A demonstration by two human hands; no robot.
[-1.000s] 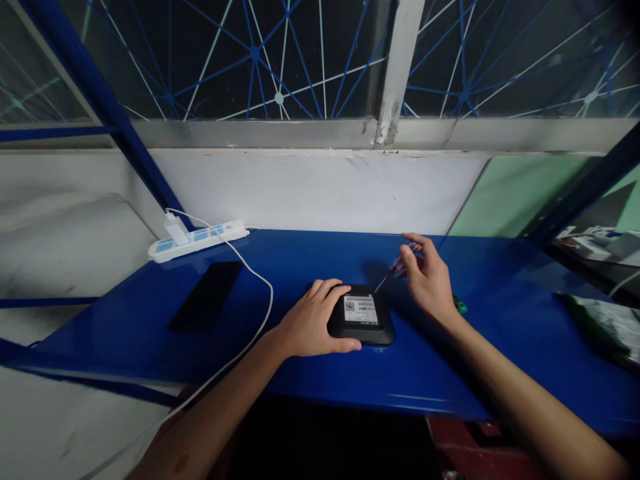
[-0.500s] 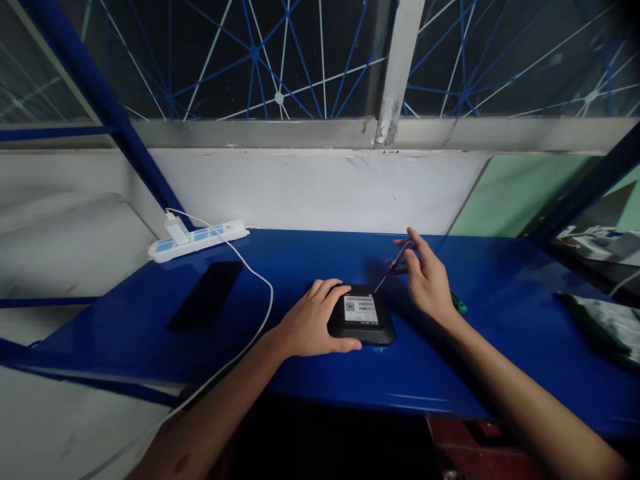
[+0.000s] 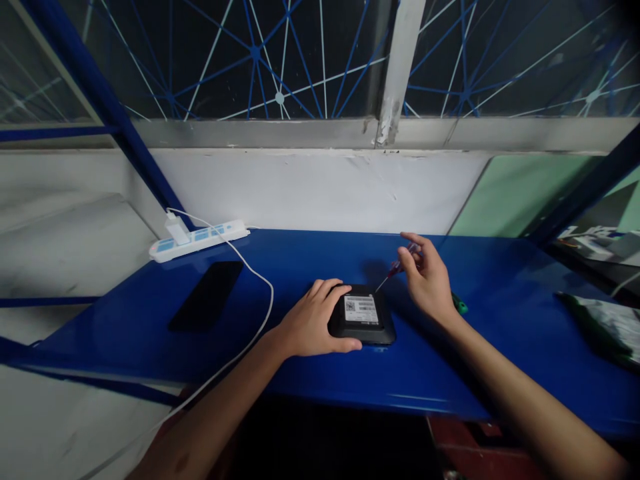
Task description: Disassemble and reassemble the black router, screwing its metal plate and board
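Note:
A black, rounded-square device [image 3: 386, 328] with a white printed label [image 3: 361, 309] lies on the blue table. My left hand [image 3: 313, 320] is closed around its left side, thumb along the near edge and fingers over the far edge. In my right hand [image 3: 425, 280] is a screwdriver [image 3: 395, 269] with a see-through, reddish handle, gripped between thumb and fingers. Its thin shaft slants down to the left, and the tip meets the device near the far right corner. Whether a screw sits under the tip is too small to tell.
A black phone [image 3: 206, 297] lies left on the blue table [image 3: 310, 383]. Behind it are a white power strip [image 3: 220, 233] and a white cable [image 3: 260, 277] running past my left arm. A green-handled object [image 3: 459, 304] lies behind my right wrist; a green-and-silver packet [image 3: 605, 327] is far right.
My right fingers have shifted on the screwdriver handle, with the index finger now bent further over its top. The tip stays at the same corner; my left hand and the device have not moved.

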